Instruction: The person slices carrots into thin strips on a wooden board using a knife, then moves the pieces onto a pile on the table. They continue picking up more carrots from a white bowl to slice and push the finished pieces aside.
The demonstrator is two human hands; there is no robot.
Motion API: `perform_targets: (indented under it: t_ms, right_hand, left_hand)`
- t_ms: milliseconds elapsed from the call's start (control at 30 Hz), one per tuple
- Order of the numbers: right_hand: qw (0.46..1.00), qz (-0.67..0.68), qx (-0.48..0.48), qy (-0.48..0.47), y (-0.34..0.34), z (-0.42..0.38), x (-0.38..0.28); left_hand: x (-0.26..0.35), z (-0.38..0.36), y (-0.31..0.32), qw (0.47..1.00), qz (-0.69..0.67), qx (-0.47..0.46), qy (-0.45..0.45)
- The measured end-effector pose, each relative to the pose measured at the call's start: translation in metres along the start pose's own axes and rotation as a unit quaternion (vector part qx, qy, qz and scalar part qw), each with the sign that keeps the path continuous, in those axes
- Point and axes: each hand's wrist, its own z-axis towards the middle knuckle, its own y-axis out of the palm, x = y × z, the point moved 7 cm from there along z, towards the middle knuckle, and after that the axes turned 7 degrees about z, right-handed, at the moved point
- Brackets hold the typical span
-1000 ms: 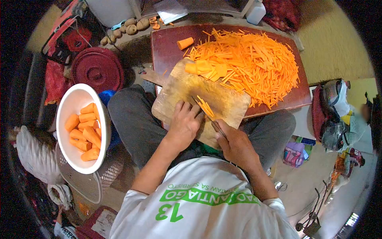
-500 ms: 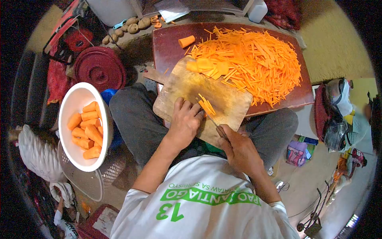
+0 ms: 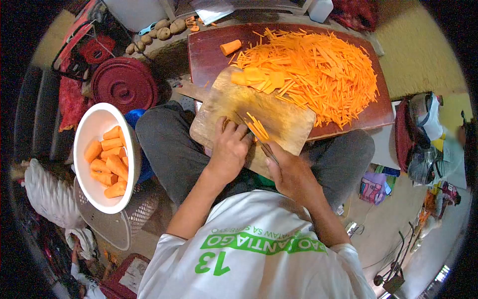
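My right hand is wrapped round the handle of a knife, its blade pointing away from me across a wooden cutting board. Thin carrot sticks lie along the right side of the blade. Just left of the knife, my left hand presses on the board with curled fingers; whatever is under them is hidden. Flat carrot slices rest at the board's far edge, against a large heap of carrot strips on a dark red tabletop. One carrot piece lies apart on that tabletop.
Left of my knees stands a white basin holding several peeled carrots. Behind it are a dark red round lid and several potatoes. Plastic bags lie at the right. Part of another person shows at lower left.
My right hand and the knife handle have shifted slightly up and left, closer to my left hand. The left hand stays curled on the board. The view has tilted a little.
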Motion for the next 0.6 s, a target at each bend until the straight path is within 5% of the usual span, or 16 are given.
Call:
perform_targets:
  t_ms: [600]
  right_hand:
    - [0.997,0.054,-0.033,0.040,-0.003,-0.007,-0.003]
  left_hand:
    - [-0.004,-0.005,0.000,1.000,-0.006,0.001,-0.013]
